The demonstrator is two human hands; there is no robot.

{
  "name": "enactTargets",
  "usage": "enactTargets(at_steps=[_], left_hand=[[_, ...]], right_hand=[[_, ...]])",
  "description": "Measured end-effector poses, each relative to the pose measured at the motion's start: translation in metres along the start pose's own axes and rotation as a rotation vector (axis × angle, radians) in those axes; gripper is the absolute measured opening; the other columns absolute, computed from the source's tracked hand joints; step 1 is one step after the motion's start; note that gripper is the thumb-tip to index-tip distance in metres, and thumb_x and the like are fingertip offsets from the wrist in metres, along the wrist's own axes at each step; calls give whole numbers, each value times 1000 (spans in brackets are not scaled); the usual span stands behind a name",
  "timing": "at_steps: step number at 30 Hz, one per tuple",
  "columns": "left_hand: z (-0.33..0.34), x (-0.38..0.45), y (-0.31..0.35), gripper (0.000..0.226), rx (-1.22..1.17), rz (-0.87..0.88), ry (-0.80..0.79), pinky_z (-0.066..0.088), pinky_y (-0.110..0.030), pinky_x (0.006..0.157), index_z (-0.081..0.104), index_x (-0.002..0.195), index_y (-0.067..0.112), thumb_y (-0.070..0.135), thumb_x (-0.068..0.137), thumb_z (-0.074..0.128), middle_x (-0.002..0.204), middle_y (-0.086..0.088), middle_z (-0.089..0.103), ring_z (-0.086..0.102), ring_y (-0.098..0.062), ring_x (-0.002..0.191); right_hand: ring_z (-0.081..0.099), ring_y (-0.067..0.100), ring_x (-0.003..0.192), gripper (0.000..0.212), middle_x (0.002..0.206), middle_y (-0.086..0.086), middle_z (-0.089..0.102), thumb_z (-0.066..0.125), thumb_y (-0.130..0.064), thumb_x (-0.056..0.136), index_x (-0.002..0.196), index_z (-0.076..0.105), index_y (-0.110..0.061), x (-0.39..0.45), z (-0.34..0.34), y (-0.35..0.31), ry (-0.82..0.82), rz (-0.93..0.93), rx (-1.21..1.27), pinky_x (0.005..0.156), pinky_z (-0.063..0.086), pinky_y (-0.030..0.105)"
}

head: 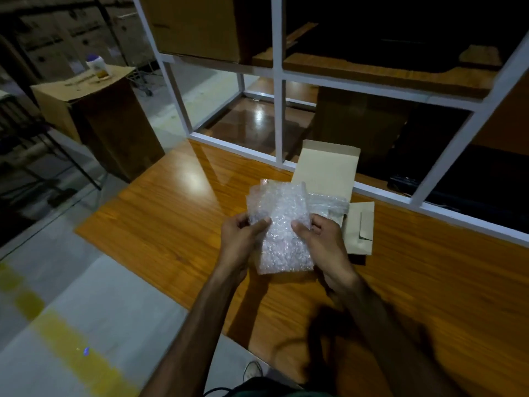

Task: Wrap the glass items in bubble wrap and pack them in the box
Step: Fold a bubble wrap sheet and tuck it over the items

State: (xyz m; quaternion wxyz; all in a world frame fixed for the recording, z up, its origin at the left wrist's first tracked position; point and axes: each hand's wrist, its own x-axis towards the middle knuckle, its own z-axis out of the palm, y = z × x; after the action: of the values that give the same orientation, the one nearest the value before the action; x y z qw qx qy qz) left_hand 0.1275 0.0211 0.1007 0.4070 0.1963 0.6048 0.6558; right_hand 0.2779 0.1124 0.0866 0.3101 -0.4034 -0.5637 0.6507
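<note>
Bubble-wrap bundle [282, 230] held above the table [171, 213], just short of the open box [329, 179]. Left hand [242, 239] and right hand [320, 236] pinch its sides, fingers curled. Long axis points toward box; right hand nearer. Contents not visible.

Dim room. Glossy wooden table [160, 224] against white-framed glass partition [277, 81]. Grey floor [57, 282], yellow stripe [68, 348]. Tall cardboard carton [114, 121] left, possibly a stand.

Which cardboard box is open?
The small pale box on the table, just beyond the hands; its lid stands up. The big brown box on the floor is closed.
</note>
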Motion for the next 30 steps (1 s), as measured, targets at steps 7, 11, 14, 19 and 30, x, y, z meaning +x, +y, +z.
enactTargets(at_steps=[7, 11, 14, 19, 30], left_hand=[[35, 18, -16, 30, 356, 92, 51, 66, -41, 74, 64, 111, 23, 13, 89, 81, 103, -4, 75, 76, -19, 87], [59, 52, -15, 46, 568, 305, 0, 62, -35, 73, 54, 122, 25, 20, 87, 83, 107, 5, 65, 67, -14, 95], [75, 82, -14, 49, 699, 395, -30, 57, -28, 74, 53, 126, 23, 21, 87, 83, 106, 9, 63, 63, -7, 92], [77, 114, -26, 40, 1020, 579, -128, 60, -41, 93, 61, 130, 18, 19, 93, 75, 124, -5, 68, 64, -19, 107], [61, 103, -31, 79, 893, 617, -8, 48, -40, 96, 35, 161, 27, 38, 92, 72, 137, -12, 49, 48, -25, 124]], right_hand=[[75, 19, 91, 39, 107, 1, 73, 80, -22, 92, 125, 60, -20, -7, -35, 32, 273, 23, -103, 71, 66, 38], [72, 18, 86, 52, 107, 0, 70, 80, -26, 91, 130, 45, -29, 13, -42, 26, 436, -61, -310, 69, 65, 49], [71, 19, 100, 53, 123, 3, 68, 78, -22, 94, 134, 45, -26, 37, -43, 15, 469, -114, -469, 73, 65, 41], [63, 26, 122, 53, 143, 7, 57, 75, -17, 95, 143, 51, -21, 64, -41, 15, 409, -157, -798, 91, 61, 39], [62, 6, 107, 34, 120, -9, 68, 55, 0, 103, 120, 70, -26, 98, -75, -9, 134, -197, -718, 76, 42, 9]])
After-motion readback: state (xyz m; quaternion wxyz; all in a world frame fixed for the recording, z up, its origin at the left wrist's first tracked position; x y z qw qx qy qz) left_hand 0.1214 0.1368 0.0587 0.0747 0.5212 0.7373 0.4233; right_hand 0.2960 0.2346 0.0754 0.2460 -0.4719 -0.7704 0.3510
